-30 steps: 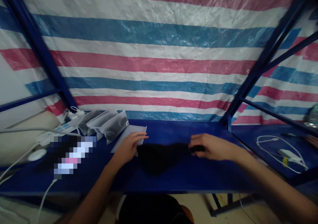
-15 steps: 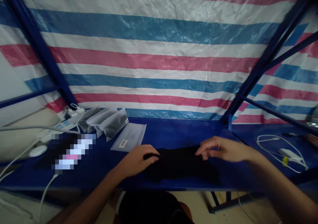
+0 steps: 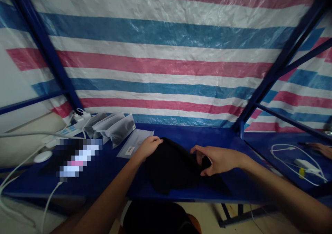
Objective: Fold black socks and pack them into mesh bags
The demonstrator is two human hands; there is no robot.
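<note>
Black cloth (image 3: 168, 168): on the blue table (image 3: 212, 136), between both hands.
Left hand (image 3: 149, 148): pinches its far left corner.
Right hand (image 3: 221, 160): curled at its right part; cannot tell if clamped.
Cloth work: apparently spreading; next calls for evening folds.

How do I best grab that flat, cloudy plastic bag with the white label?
Probably pinch the flat, cloudy plastic bag at its near left corner, coming from the left: that corner is uncovered, while the left hand hides part of its right edge.
</note>
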